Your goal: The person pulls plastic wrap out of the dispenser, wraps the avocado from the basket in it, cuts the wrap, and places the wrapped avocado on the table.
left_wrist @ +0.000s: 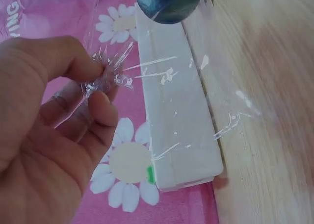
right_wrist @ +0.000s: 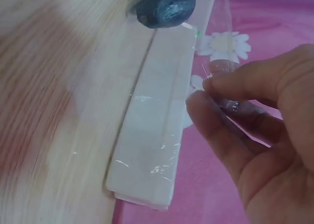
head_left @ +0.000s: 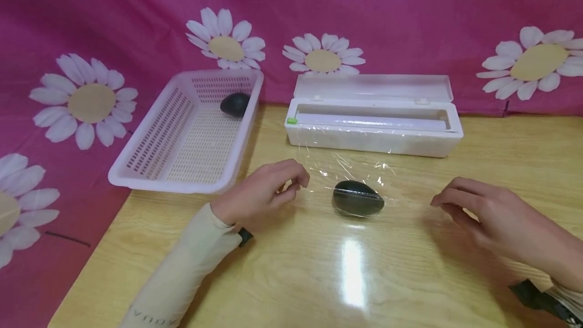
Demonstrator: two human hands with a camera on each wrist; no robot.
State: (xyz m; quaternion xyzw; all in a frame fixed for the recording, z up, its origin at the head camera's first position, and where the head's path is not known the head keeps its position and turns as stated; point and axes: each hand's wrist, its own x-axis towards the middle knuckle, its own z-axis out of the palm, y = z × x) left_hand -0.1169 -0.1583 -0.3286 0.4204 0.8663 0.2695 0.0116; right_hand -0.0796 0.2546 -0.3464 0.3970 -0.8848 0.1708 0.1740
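A sheet of clear plastic wrap [head_left: 384, 167] stretches from the dispenser box toward both hands. My left hand [head_left: 268, 183] pinches one gathered corner between thumb and fingers; the crumpled film [left_wrist: 105, 82] shows in the left wrist view. On the other side my right hand [head_left: 492, 211] pinches the film's edge between thumb and forefinger, with glints of it by the fingers in the right wrist view. Between the hands a dark green, glossy avocado [head_left: 358, 201] lies on its side on the table, seen through the film.
Behind the film stands the white dispenser box [head_left: 373, 140], lid [head_left: 373, 87] raised, a wrap roll [head_left: 371, 121] inside and a green slider [head_left: 292, 121] at its left end. A white slotted basket [head_left: 173, 185] at the left holds another avocado [head_left: 235, 104]. Flowered pink cloth [head_left: 410, 24] hangs behind.
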